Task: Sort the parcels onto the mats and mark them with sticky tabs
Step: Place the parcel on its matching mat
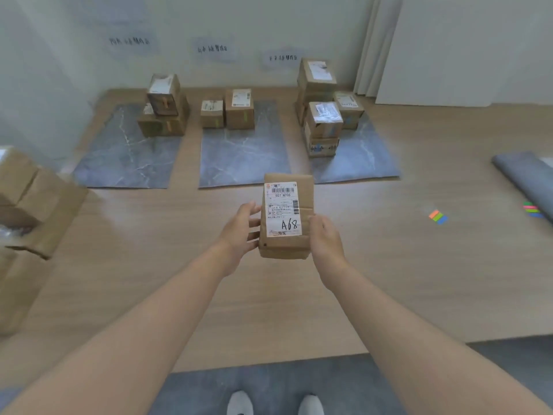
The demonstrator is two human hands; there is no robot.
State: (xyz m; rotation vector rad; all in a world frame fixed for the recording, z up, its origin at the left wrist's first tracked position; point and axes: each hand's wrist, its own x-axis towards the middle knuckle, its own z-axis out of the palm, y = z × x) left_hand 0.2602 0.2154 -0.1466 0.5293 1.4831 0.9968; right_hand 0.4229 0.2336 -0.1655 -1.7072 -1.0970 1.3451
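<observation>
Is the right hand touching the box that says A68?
Touching. The head view shows the right hand gripping the box, with its thumb curled over the box's right edge.

brown parcel [287, 217] w/ white label "a68", upright, held above floor before three grey mats [244, 157].

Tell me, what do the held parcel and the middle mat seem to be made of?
The parcel looks like brown cardboard, matte, with creased corners and a white paper label. The middle mat is grey with white marble-like veins, yet thin and flat, so probably a printed sheet, perhaps vinyl or rubber; unsure.
</observation>
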